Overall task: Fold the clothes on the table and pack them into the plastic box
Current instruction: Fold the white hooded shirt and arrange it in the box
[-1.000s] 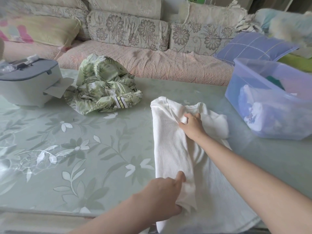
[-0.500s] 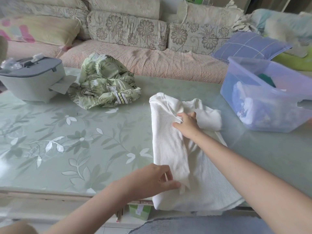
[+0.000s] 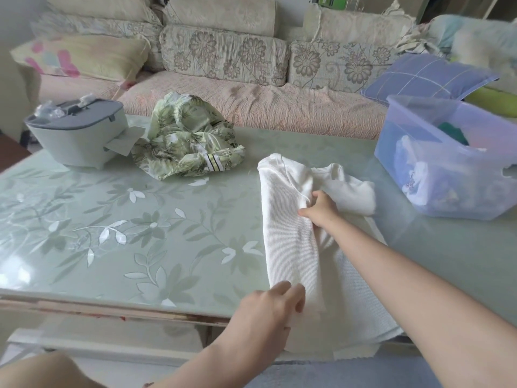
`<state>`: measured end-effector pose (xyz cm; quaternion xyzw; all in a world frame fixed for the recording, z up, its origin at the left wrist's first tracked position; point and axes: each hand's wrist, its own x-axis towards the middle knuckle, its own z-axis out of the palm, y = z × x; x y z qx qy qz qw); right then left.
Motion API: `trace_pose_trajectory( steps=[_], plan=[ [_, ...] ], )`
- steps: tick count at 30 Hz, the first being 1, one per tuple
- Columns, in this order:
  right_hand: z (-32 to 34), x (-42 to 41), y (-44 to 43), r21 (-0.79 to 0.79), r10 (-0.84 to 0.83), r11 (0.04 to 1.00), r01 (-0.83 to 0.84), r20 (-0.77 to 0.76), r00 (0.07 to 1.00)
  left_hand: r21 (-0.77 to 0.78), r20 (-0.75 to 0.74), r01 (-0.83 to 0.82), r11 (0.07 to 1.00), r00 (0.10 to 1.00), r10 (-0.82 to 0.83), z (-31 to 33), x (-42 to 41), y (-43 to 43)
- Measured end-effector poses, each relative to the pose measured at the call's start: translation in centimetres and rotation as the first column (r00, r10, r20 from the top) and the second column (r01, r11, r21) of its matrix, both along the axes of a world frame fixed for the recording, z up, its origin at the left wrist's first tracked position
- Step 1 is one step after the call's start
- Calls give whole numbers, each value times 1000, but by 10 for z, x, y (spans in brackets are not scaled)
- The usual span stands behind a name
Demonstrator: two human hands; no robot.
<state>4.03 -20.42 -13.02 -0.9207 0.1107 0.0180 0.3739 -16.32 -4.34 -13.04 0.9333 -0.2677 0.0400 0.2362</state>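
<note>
A white ribbed shirt (image 3: 288, 236) lies lengthwise on the green floral table (image 3: 112, 233), its left side folded over the middle. My right hand (image 3: 319, 210) pinches the folded edge near the shirt's upper part. My left hand (image 3: 268, 312) rests on the shirt's lower hem at the table's front edge, fingers curled over the fabric. A crumpled green leaf-print garment (image 3: 184, 141) sits at the back of the table. The translucent blue plastic box (image 3: 447, 169) stands at the right with several clothes inside.
A grey lidded container (image 3: 75, 135) with a paper tag stands at the table's back left. A sofa (image 3: 251, 102) with floral cushions and a blue checked pillow (image 3: 425, 77) runs behind the table. The shirt's hem hangs over the table's front edge.
The view has pulled back, showing the table's front edge. My left hand let go its grip of the folded hem and now lies over it. My right hand stays on the fold.
</note>
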Motion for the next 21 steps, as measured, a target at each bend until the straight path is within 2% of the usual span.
trace_pose_trajectory(
  steps=[3,4,6,8,10,13,16,18,20,21],
  plan=[
    [-3,0,-3,-24,30,999,-30,13,999,64,-199,14,998,980,-1,-2,0,-1],
    [-3,0,-3,-42,44,998,-44,16,999,52,-195,42,998,980,-32,-2,3,0],
    [-2,0,-5,-67,75,995,-73,15,997,22,-95,61,998,994,-58,-1,10,1],
    [-1,-1,-7,-58,89,994,-88,7,996,-46,-38,4,999,999,-6,1,17,2],
    [0,-3,-8,-20,80,997,-80,-4,997,35,63,10,999,998,-12,-11,21,2],
    [-2,-8,-9,63,75,995,-72,-47,996,125,82,50,991,995,-60,-24,20,-2],
    [-3,-10,-11,70,81,995,-78,-48,996,126,-44,117,985,993,-112,-27,24,-5],
    [-3,-10,-12,75,91,993,-87,-50,995,211,-111,167,963,983,-146,-29,27,0],
    [-2,-11,-13,93,105,991,-99,-69,992,350,-78,214,912,977,-199,-36,27,1],
    [-2,-12,-14,106,109,989,-101,-78,991,413,-108,210,886,977,-182,-33,23,0]
  ],
)
